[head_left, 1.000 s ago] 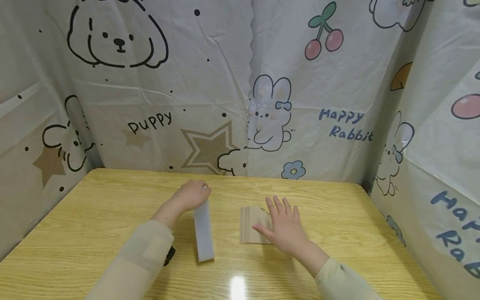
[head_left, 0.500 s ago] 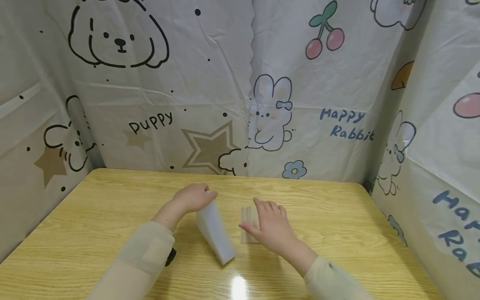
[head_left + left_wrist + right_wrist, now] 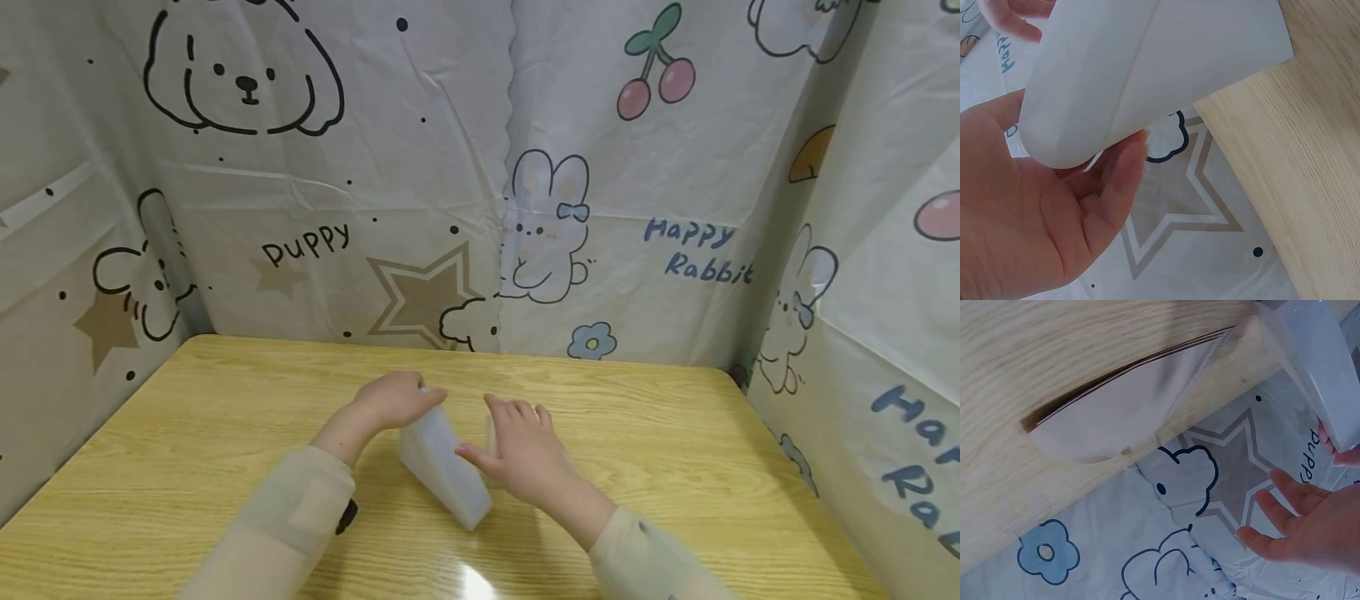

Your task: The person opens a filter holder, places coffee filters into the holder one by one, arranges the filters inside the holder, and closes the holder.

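Note:
My left hand point(image 3: 396, 401) grips the far end of a white, slim, wedge-like case point(image 3: 447, 463). The case is tilted, its near end towards the right. In the left wrist view, thumb and fingers lie on either side of the rounded end of the white case point(image 3: 1147, 56). Just right of it, my right hand point(image 3: 527, 454) hovers with spread fingers, holding nothing. A stack of light-brown paper coffee filters point(image 3: 1113, 406) with a crimped edge lies on the table in the right wrist view. From the head, my right hand hides most of that stack.
The wood-grain table point(image 3: 660, 492) ends at a printed white cloth point(image 3: 420, 167) at the back, with more cloth at both sides. A small black object point(image 3: 347, 517) shows beside my left sleeve. Light glares on the table near the front.
The white case has swung its near end to the right and tilted, still in my left hand. My right hand has moved left, from over the coffee filters towards the case.

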`<action>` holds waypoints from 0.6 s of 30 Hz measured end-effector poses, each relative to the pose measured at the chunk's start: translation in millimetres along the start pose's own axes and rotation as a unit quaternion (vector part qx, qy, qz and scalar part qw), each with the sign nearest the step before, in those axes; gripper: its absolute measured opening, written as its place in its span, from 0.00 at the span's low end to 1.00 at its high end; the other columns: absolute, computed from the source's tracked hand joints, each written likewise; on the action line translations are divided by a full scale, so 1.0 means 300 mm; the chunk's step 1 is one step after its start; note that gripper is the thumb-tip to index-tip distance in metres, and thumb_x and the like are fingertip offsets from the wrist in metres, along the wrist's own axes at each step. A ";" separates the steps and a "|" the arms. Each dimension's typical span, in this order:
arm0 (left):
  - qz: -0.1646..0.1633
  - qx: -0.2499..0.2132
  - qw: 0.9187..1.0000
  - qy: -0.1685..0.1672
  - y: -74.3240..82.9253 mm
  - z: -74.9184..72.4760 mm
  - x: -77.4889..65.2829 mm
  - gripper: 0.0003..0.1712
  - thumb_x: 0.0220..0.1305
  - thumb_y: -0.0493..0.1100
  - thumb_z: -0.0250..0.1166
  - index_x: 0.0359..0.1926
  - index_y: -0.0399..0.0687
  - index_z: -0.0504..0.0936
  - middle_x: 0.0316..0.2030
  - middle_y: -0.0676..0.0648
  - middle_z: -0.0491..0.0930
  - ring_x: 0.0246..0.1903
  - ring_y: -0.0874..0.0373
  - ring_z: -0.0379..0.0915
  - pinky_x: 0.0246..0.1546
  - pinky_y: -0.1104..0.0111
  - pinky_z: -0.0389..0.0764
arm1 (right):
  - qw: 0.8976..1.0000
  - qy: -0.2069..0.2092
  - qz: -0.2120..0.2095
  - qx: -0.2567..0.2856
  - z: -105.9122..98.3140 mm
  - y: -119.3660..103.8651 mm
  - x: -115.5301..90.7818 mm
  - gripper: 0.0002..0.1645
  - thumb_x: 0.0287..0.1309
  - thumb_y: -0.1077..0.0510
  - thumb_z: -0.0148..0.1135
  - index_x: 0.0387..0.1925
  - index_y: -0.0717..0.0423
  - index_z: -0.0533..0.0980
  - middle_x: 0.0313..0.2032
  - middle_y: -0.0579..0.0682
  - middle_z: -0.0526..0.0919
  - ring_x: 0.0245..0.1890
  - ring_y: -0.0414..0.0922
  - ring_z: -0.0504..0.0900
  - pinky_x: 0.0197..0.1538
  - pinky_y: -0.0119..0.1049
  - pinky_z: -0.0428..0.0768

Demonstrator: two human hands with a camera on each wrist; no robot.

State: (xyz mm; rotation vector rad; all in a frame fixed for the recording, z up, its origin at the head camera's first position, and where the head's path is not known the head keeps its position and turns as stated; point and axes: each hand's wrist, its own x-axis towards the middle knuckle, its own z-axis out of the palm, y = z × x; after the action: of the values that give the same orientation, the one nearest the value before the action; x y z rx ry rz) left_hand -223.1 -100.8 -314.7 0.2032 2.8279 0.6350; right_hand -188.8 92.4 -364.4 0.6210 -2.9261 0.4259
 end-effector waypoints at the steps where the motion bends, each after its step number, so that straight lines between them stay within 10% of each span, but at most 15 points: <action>1: 0.002 -0.002 1.000 0.000 0.001 0.000 0.000 0.33 0.67 0.57 0.49 0.59 0.33 0.71 0.55 0.35 0.75 0.51 0.42 0.74 0.48 0.51 0.76 | 1.000 -0.002 -0.003 0.002 0.000 -0.006 0.002 0.47 0.56 0.29 0.51 0.66 0.58 0.61 0.61 0.56 0.71 0.61 0.55 0.68 0.65 0.58 0.57; 18: 0.010 -0.017 0.999 -0.031 0.005 0.013 -0.004 0.26 0.67 0.59 0.50 0.42 0.39 0.78 0.30 0.46 0.78 0.22 0.52 0.74 0.19 0.69 0.71 | 0.998 0.018 -0.049 -0.030 0.030 -0.046 0.017 0.42 0.55 0.31 0.54 0.58 0.57 0.70 0.49 0.50 0.82 0.52 0.51 0.77 0.60 0.56 0.64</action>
State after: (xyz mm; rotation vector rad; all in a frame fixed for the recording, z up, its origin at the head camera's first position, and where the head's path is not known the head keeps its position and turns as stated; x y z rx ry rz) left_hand -220.7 -98.1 -317.1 0.2414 2.7570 0.6687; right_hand -188.3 75.6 -368.6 0.7360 -2.8477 0.3338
